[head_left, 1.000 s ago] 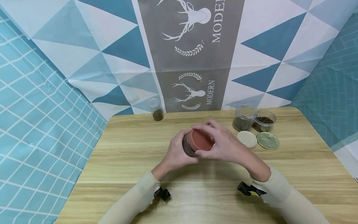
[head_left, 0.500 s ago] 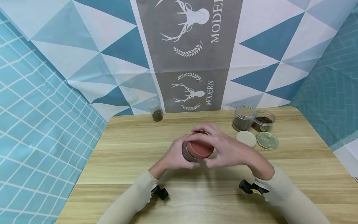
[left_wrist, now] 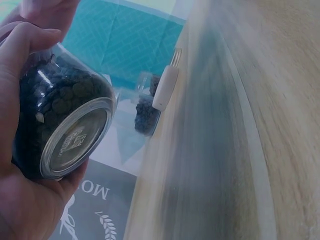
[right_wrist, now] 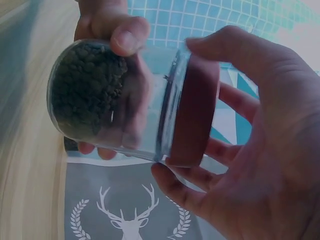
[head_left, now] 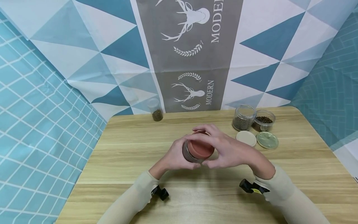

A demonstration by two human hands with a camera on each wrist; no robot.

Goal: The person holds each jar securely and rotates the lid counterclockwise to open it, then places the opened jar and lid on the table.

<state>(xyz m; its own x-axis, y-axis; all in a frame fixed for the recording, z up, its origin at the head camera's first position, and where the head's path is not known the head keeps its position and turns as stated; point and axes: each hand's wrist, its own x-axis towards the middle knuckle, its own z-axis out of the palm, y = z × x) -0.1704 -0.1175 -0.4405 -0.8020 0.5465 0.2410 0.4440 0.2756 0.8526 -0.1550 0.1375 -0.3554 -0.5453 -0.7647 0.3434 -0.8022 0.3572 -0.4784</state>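
Note:
A clear jar [right_wrist: 87, 95] partly filled with dark, pebble-like pieces is held tilted above the table. My left hand [head_left: 176, 155] grips its body, thumb on one side and fingers round the other. In the left wrist view the round glass base [left_wrist: 77, 137] faces the camera. A reddish-brown lid [right_wrist: 196, 110] sits over the jar's mouth, with clear ridges of the neck showing beside its edge. My right hand [head_left: 223, 148] holds this lid by its rim, the thumb and fingertips spread round it.
At the back right stand an uncovered jar [head_left: 242, 123] of dark grains and a lower tub [head_left: 263, 123] of brown pellets. Before them lie a cream lid [head_left: 246, 138] and a green lid [head_left: 267, 140]. A slim container [head_left: 157, 115] stands at the back left edge.
Since a second ago my right hand has shifted its fingers on the lid, the thumb moving lower and to the right. The lid's tilt has changed; the last half second is nearly still.

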